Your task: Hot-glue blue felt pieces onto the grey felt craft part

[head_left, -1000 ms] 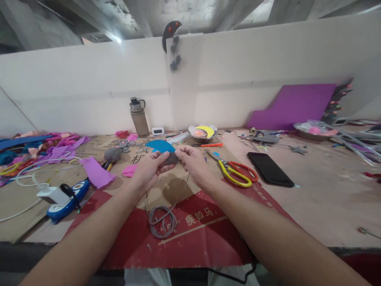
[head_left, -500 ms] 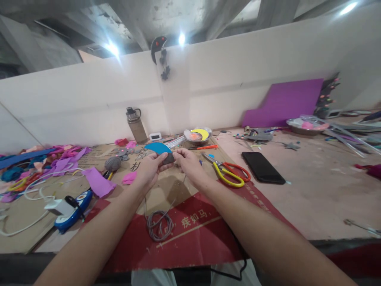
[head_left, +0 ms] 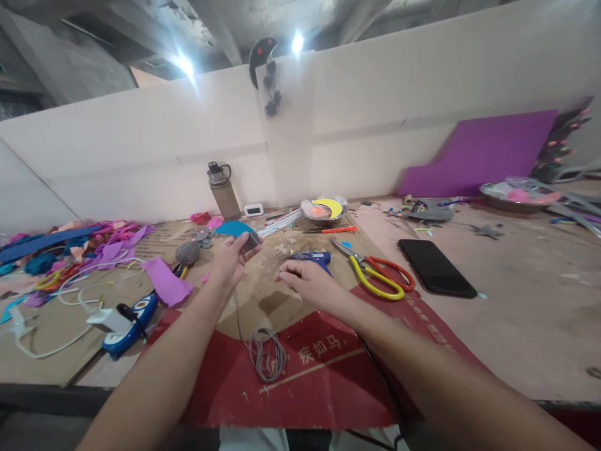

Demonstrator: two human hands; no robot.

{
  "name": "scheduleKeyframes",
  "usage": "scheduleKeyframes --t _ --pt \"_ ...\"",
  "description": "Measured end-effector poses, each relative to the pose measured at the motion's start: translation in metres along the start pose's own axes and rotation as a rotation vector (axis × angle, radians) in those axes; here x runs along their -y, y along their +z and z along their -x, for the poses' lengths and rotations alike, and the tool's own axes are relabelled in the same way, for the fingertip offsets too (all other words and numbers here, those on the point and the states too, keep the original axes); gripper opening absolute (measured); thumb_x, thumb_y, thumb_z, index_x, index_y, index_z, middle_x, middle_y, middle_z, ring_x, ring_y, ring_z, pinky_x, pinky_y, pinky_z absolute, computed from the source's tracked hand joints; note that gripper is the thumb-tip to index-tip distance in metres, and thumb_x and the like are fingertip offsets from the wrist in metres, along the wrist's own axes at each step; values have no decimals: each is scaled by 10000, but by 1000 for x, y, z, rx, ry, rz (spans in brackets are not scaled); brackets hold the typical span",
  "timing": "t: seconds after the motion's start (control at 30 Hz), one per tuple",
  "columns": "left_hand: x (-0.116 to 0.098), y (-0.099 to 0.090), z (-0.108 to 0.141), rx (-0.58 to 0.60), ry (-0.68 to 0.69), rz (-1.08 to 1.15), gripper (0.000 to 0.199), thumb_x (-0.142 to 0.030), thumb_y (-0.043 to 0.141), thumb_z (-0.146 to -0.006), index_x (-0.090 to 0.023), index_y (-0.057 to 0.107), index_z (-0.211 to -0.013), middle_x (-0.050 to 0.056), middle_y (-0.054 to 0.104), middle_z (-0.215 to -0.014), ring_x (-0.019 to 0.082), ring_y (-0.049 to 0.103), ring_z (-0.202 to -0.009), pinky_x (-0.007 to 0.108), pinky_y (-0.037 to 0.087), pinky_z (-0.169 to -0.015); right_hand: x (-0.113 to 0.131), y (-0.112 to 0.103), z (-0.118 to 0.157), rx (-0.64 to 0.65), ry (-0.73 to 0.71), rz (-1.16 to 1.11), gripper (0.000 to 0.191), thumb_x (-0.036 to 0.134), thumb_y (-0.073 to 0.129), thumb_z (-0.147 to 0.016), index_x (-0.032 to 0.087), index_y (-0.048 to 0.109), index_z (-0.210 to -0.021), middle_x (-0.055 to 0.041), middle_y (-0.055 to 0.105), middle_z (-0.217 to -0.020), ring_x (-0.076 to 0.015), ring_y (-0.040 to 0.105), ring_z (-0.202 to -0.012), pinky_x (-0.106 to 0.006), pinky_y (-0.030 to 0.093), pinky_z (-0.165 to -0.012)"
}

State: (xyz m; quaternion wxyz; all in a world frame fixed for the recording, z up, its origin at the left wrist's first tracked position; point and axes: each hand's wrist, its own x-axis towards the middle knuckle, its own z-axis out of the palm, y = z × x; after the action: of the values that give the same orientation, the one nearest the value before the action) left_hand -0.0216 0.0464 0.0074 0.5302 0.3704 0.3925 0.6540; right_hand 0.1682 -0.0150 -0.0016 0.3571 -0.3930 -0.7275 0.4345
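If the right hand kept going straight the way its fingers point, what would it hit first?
Probably the left hand, which holds a blue piece; the right hand's height above the cardboard is unclear.

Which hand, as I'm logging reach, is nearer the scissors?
Right: the right hand is left of the scissors, apart from them; the left hand is farther left, holding a blue piece.
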Motion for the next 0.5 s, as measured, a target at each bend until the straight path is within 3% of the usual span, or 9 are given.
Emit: scheduleKeyframes --t 0.1,0.23,0.33,0.5 --pt "-6 -7 -5 -49 38 -4 93 -126 639 -829 -117 622 -739 59 723 -749 139 709 -695 227 586 -624 9 -2 14 80 1 -19 208 220 480 -890 151 667 -831 42 468 -610 -87 401 -571 -224 311 -563" --pt "-10 -17 -14 -108 120 8 90 -125 612 -851 -117 620 -762 55 720 -761 140 708 -716 266 600 -684 27 -9 22 90 -19 -146 210 289 498 -899 159 663 -903 56 410 -590 -78 369 -538 -208 290 -511" --pt "-8 -21 -17 -138 154 17 103 -114 605 -853 -127 596 -751 32 710 -756 127 695 -704 284 602 -716 45 -16 18 71 -70 -277 242 370 510 -900 175 654 -906 69 369 -577 -65 330 -491 -196 279 -465" --pt "-1 -24 -21 -170 203 24 139 -97 633 -836 -152 554 -735 -4 681 -734 111 679 -707 296 593 -766 89 -28 2 36 -156 -369 201 360 563 -892 178 646 -865 61 386 -589 -41 329 -481 -155 264 -424"
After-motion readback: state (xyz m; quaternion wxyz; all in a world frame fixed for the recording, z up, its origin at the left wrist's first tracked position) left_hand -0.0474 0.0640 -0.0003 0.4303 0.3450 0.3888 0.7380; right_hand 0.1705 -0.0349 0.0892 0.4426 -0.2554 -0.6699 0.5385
